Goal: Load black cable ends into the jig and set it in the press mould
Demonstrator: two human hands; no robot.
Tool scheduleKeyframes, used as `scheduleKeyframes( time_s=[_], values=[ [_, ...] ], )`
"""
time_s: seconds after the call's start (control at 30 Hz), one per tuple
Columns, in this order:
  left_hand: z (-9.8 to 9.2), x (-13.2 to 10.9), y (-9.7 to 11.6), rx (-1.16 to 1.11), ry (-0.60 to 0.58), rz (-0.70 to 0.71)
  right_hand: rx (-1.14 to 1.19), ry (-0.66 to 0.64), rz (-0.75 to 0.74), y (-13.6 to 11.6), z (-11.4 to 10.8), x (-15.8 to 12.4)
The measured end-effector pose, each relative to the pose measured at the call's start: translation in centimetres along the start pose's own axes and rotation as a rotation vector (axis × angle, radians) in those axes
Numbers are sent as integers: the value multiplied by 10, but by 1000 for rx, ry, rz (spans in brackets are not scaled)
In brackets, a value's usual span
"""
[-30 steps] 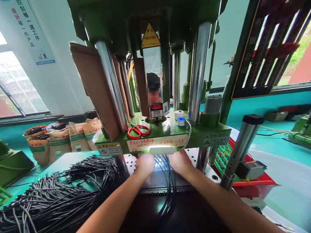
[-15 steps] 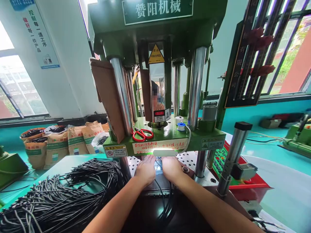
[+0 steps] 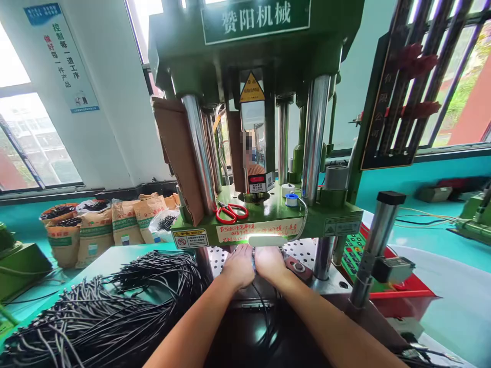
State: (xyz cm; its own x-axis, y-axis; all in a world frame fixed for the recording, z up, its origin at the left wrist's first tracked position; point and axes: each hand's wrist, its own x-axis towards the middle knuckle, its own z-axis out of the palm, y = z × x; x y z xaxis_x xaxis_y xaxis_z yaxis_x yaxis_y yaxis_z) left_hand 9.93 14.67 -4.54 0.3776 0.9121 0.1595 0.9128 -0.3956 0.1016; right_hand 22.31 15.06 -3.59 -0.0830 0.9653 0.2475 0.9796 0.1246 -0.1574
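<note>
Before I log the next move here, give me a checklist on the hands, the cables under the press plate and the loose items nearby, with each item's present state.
1. Both hands under the green press plate: left hand and right hand side by side. Not ok.
2. Grip on the black cables: fingers hidden. Cannot tell.
3. Cables run freely toward the person: ok.
4. Red scissors lie loose on the plate. Not ok.
5. Cable pile lies apart from the hands: ok.
6. Work lamp lit: ok.
</note>
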Motion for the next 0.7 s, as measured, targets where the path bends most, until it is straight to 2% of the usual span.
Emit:
scheduleKeyframes(
  time_s=[0.1, 0.2, 0.33, 0.7],
  values=[
    [-3, 3, 3, -35, 39, -21, 32, 47, 95, 24, -4, -12],
    [-1, 4, 21, -42, 126, -24, 26, 74, 141, 44, -5, -24],
    [5, 6, 43, -37, 130, 94, 20, 33, 115, 49, -2, -28],
    [-1, 13, 31, -81, 62, 116, 35, -59, -15, 53, 7, -12]
  ],
)
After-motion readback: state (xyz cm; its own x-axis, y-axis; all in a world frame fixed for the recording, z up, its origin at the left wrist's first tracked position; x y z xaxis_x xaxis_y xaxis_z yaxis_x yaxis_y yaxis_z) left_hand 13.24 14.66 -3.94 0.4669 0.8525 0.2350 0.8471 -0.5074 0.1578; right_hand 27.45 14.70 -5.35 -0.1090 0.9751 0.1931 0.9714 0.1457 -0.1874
